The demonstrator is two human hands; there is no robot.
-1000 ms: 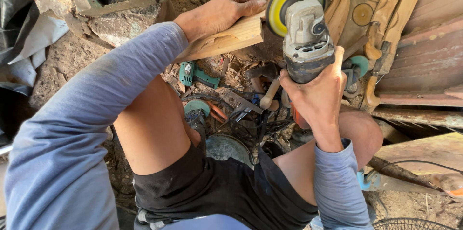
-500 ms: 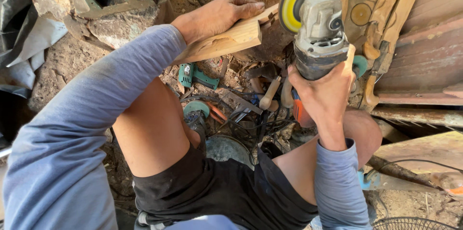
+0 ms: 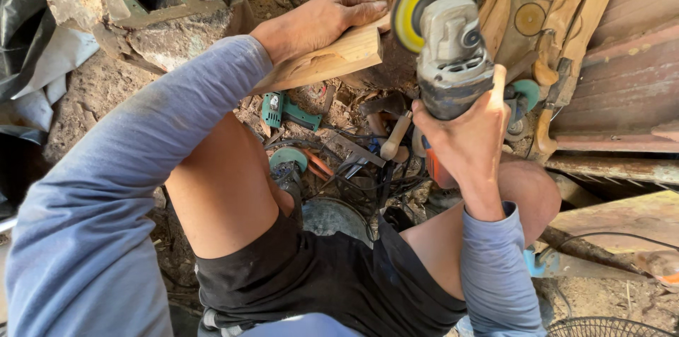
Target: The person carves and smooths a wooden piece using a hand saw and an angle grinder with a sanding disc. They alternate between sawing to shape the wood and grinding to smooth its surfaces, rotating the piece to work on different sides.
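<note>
Head view: the left hand (image 3: 318,22) lies flat with fingers spread along the top of a pale wood piece (image 3: 332,61), pressing it down rather than wrapping it; the piece sits at about 12 o'clock from the person's lap, its cut end pointing toward 3 o'clock. The right hand (image 3: 470,139) is clenched around the grey body of an angle grinder (image 3: 449,54), thumb up along its side, with the yellow sanding disc (image 3: 428,1) just beside the end of the wood — whether the disc touches it cannot be told.

The wood looks stiff, dry and light, likely to skid or kick unless it is pinned well back from the worked end, where the left hand now rests. The grinder looks heavy and nose-weighted; its narrow waist behind the head is the sound place to grip.

Below, at 6 o'clock from the wood, the dirt floor (image 3: 92,89) is strewn with tools — a green power tool (image 3: 283,111) and a wooden-handled hammer (image 3: 392,135) among them. Curved wooden parts (image 3: 566,33) lean at 2 o'clock.
</note>
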